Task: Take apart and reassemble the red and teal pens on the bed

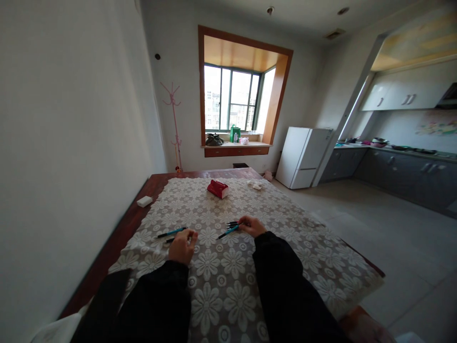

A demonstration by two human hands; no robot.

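My left hand (182,247) is low over the tablecloth, fingers curled together. A black pen (170,240) sticks out from its left side and seems to be in its grip, though the fingers partly hide it. Just beyond lies a blue pen with dark ends (172,232). To the right, my right hand (252,226) has its fingertips closed on the end of another blue pen (228,232), its dark tip angled toward me. Several dark pens (233,224) lie close together behind it, partly covered by the fingers.
A patterned floral tablecloth (207,305) covers the dark red wooden table (96,267). Farther back are a red tissue pack (217,189), crumpled white tissues (255,186) and a small white box (144,201). A wall runs along the left; a white fridge (300,155) stands beyond.
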